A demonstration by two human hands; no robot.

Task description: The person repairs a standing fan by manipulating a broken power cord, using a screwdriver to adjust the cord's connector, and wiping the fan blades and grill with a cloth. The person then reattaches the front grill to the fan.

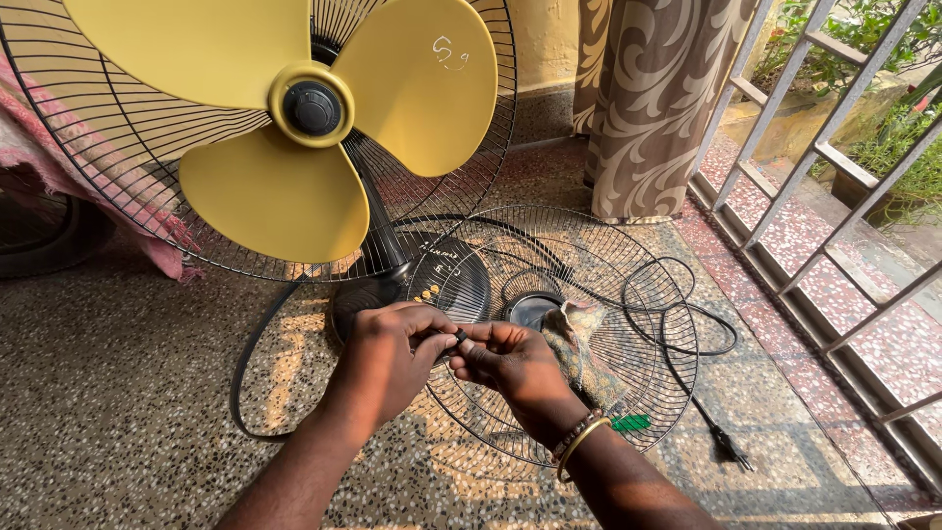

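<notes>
Speckled floor [128,393] carries a detached fan grille [589,324]; above it, left hand [388,358] and right hand [510,363] together pinch a small black part [460,336], steadying it.

Speckled terrazzo floor [118,393], patterned curtain [648,98], window grille [834,128]

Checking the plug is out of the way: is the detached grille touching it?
Apart. Head view shows bare floor between the grille rim and the plug.

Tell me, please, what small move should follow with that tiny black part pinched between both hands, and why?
Probably lower the tiny black part, pinched by left hand and right hand, toward the round black wire fan guard lying detached on the floor, since the yellow three-bladed fan stands uncovered.
</notes>
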